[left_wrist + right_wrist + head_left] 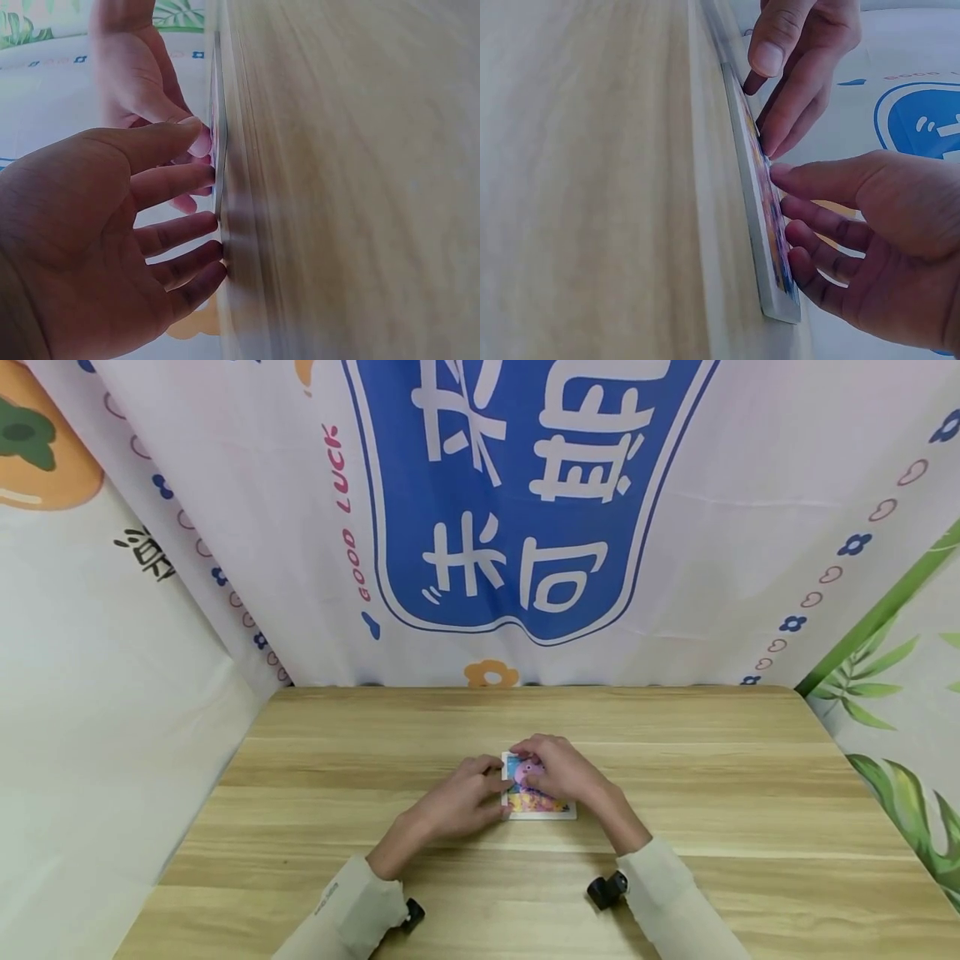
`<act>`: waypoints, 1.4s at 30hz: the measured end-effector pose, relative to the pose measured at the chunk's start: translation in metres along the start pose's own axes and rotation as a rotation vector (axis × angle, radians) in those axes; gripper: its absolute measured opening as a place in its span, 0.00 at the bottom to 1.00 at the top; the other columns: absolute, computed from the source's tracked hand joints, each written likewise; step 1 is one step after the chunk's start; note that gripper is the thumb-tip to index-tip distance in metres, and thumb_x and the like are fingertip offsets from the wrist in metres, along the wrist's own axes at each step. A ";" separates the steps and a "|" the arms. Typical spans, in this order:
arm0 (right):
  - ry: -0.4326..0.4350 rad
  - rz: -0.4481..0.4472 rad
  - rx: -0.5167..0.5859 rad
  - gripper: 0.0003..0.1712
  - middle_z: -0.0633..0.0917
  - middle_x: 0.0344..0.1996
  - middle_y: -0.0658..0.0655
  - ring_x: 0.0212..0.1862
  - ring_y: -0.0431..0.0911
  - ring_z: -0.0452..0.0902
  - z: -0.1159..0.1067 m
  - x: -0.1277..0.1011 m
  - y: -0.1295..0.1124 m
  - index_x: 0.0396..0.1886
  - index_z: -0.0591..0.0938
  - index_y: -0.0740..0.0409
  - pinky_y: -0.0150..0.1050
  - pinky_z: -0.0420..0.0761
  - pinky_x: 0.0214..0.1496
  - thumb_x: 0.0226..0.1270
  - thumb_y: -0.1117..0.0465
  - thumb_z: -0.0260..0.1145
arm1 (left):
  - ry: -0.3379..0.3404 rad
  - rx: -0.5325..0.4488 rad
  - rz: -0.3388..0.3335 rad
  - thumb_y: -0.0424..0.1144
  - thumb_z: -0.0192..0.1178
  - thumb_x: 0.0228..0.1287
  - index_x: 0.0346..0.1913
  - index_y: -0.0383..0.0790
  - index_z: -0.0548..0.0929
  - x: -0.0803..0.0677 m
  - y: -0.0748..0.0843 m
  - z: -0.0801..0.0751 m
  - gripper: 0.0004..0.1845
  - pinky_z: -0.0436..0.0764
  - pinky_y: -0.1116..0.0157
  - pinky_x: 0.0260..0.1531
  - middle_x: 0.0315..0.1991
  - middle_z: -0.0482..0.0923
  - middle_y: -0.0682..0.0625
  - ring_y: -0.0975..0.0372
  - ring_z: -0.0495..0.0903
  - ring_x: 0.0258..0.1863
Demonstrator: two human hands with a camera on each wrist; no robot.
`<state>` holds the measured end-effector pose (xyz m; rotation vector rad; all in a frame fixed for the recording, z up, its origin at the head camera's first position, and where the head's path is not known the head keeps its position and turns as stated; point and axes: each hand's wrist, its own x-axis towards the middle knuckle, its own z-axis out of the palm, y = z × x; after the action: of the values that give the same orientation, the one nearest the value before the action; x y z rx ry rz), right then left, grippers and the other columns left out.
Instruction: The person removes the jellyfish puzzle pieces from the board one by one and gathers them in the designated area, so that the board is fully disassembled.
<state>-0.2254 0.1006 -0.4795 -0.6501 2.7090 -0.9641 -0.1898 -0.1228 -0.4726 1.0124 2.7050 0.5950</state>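
Pressing the puzzle board (542, 803) flat, left hand (459, 803) and right hand (558, 770) keep fingers extended. Uneven pressure risks sliding it across the table (675, 760).

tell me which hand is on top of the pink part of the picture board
The right hand: its fingers cover the pink figure on the picture board, while the left hand touches only its left edge.

A light wooden desk (675, 760) with pale stripes fills the bottom. Behind it, at 12 o'clock, hangs a white cloth wall (750, 485) with a big blue badge (517, 485) and white letters. At 9 o'clock an orange fruit picture (37, 452) shows. At 3 o'clock there are green leaves (892, 668).
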 end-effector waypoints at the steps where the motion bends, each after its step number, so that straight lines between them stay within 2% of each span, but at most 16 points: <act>1: 0.004 0.001 -0.002 0.24 0.88 0.59 0.58 0.62 0.53 0.83 0.000 0.000 0.000 0.66 0.85 0.59 0.54 0.83 0.69 0.71 0.68 0.74 | -0.001 -0.004 -0.002 0.43 0.66 0.78 0.70 0.36 0.83 0.000 0.000 -0.001 0.23 0.75 0.45 0.74 0.75 0.72 0.34 0.42 0.72 0.74; 9: 0.023 0.001 -0.005 0.23 0.88 0.57 0.57 0.61 0.53 0.83 0.005 0.000 0.002 0.65 0.85 0.58 0.53 0.83 0.68 0.72 0.69 0.73 | -0.013 0.008 -0.014 0.44 0.65 0.79 0.70 0.38 0.83 -0.001 0.001 -0.002 0.24 0.76 0.46 0.74 0.76 0.71 0.35 0.43 0.72 0.75; 14: 0.008 0.027 0.054 0.24 0.87 0.54 0.55 0.56 0.49 0.82 0.004 0.005 0.003 0.65 0.86 0.56 0.51 0.84 0.64 0.70 0.71 0.73 | -0.025 0.003 -0.017 0.44 0.64 0.79 0.71 0.38 0.82 -0.002 0.001 -0.004 0.24 0.76 0.46 0.75 0.76 0.71 0.37 0.43 0.72 0.75; 18: 0.002 0.032 0.083 0.24 0.87 0.54 0.55 0.58 0.50 0.82 0.003 0.007 0.003 0.64 0.86 0.57 0.53 0.82 0.68 0.70 0.72 0.73 | -0.036 0.006 -0.010 0.43 0.63 0.80 0.72 0.37 0.81 -0.003 0.001 -0.007 0.24 0.75 0.46 0.75 0.77 0.71 0.37 0.44 0.71 0.76; 25: 0.003 0.035 0.077 0.23 0.87 0.57 0.58 0.63 0.54 0.82 0.004 0.007 0.003 0.64 0.86 0.59 0.56 0.81 0.71 0.70 0.72 0.72 | -0.042 0.023 0.009 0.42 0.63 0.80 0.71 0.37 0.82 -0.004 0.001 -0.008 0.23 0.75 0.45 0.75 0.76 0.71 0.35 0.43 0.71 0.76; 32: -0.020 0.083 0.097 0.22 0.87 0.59 0.57 0.65 0.54 0.80 0.005 0.008 0.002 0.63 0.88 0.57 0.55 0.80 0.73 0.71 0.72 0.71 | -0.048 0.026 -0.009 0.43 0.63 0.80 0.72 0.38 0.81 -0.004 0.001 -0.007 0.23 0.75 0.46 0.75 0.77 0.71 0.36 0.43 0.71 0.77; 37: -0.015 0.061 0.059 0.23 0.86 0.58 0.58 0.63 0.54 0.80 0.006 0.007 0.001 0.63 0.87 0.58 0.55 0.81 0.71 0.70 0.74 0.71 | -0.040 0.027 -0.010 0.44 0.63 0.80 0.72 0.39 0.82 -0.004 0.000 -0.007 0.23 0.74 0.46 0.76 0.77 0.71 0.37 0.43 0.71 0.77; 42: 0.006 0.069 0.044 0.23 0.84 0.57 0.57 0.60 0.52 0.80 0.008 0.005 0.001 0.62 0.87 0.54 0.54 0.82 0.68 0.70 0.73 0.71 | -0.040 0.030 -0.009 0.45 0.62 0.80 0.72 0.40 0.82 -0.004 -0.001 -0.006 0.24 0.74 0.46 0.76 0.78 0.71 0.38 0.44 0.71 0.77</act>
<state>-0.2273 0.0948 -0.4858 -0.5433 2.6882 -1.0076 -0.1893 -0.1276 -0.4675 1.0084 2.6900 0.5280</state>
